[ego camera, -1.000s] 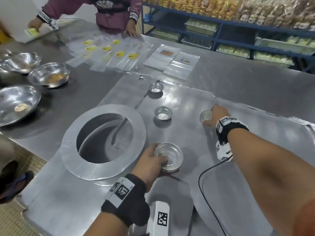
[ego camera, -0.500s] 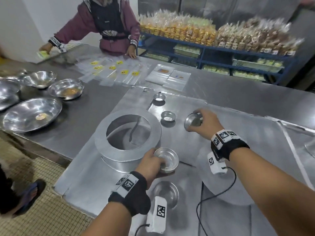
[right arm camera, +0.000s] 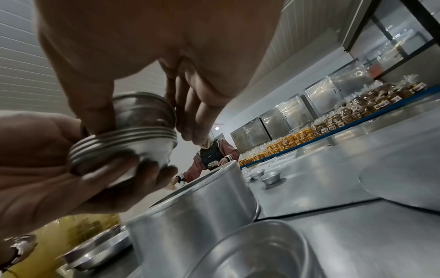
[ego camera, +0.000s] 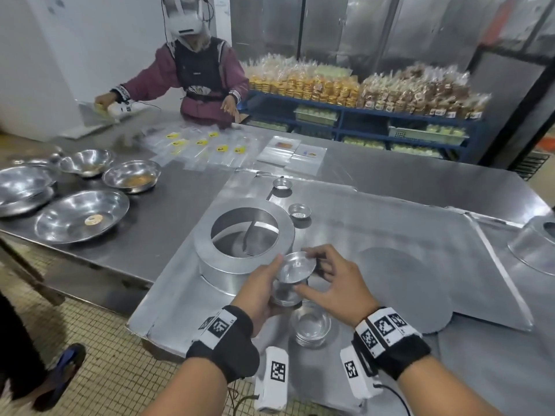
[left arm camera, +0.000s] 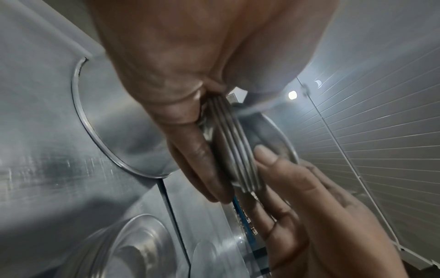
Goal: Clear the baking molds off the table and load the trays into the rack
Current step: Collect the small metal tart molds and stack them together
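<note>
My left hand point(ego camera: 270, 280) grips a stack of small round metal molds point(ego camera: 287, 294) just above the table's near edge; its fingers curl round the ribbed rims point(left arm camera: 235, 150). Against the top of that stack, my right hand point(ego camera: 318, 271) pinches a single mold point(ego camera: 295, 265) between thumb and fingers, tilted over it point(right arm camera: 142, 111). A second stack of molds point(ego camera: 310, 325) sits on the metal sheet below both hands. Farther back stand two loose molds point(ego camera: 298, 211) point(ego camera: 282, 184).
A large ring mold point(ego camera: 243, 232) stands just left of my hands. A flat round disc point(ego camera: 402, 283) lies to the right and a cone-shaped mold point(ego camera: 534, 247) at the far right edge. Several steel bowls point(ego camera: 81, 216) fill the left. Another person point(ego camera: 204, 76) works across the table.
My right hand brought a mold from the right side over to the left hand's stack. My left hand lifted its stack off the table. The view has tilted up.
</note>
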The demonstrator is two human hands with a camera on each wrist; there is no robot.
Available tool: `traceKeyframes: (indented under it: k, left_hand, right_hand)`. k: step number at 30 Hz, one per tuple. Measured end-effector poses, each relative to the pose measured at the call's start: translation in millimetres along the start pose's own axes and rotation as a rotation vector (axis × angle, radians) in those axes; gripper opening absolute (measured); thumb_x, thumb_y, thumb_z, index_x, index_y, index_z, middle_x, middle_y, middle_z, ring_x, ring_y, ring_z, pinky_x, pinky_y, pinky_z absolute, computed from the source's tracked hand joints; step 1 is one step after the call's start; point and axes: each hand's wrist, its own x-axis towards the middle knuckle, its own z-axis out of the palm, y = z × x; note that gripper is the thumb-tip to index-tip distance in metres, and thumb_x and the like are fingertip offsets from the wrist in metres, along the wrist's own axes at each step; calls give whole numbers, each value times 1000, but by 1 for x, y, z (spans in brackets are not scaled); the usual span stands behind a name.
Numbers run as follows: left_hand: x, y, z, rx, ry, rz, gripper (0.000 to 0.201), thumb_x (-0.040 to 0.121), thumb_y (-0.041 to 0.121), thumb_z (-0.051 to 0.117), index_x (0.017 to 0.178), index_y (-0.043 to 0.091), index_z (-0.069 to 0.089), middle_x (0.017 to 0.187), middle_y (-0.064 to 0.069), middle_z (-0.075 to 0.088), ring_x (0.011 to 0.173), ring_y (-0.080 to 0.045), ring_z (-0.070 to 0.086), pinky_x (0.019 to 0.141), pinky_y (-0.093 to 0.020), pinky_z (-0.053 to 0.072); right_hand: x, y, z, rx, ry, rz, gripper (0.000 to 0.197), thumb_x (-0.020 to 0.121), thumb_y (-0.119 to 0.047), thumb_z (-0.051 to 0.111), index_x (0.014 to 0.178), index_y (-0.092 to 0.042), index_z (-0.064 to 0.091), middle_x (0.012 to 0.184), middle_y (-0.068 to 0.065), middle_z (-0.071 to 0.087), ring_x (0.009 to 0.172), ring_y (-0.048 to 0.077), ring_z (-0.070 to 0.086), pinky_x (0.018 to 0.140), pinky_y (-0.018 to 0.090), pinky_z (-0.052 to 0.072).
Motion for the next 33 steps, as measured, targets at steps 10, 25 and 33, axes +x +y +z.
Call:
traceKeyframes:
  k: [10, 25, 33]
  left_hand:
    - [12, 8, -10, 4, 131, 74, 31, 97, -6, 42, 123, 5, 54, 121, -30, 62, 94, -39, 67, 75, -49, 61]
    - [87, 34, -24, -136, 400, 117, 28, 96, -3, 47, 120, 8, 56, 119, -28, 60, 100, -50, 66, 80, -67, 54]
    - [100, 27, -36, -28, 452, 129, 25, 94, -3, 50, 111, 10, 62, 110, -26, 65, 90, -33, 67, 78, -47, 60]
  right_hand:
    - [17, 6, -4, 37, -301, 61, 69, 74, -24, 84, 133, -32, 49, 131, -9, 62, 123, 1, 57, 108, 29, 44]
    - [192, 104, -37, -651, -278, 259, 55, 83, -25, 71, 134, -12, 55, 130, 10, 61, 117, 26, 59, 96, 29, 46]
    - [282, 164, -18, -812, -377, 297, 85, 75, -65, 65, 137, -10, 46, 133, 12, 53, 121, 33, 53, 100, 40, 46]
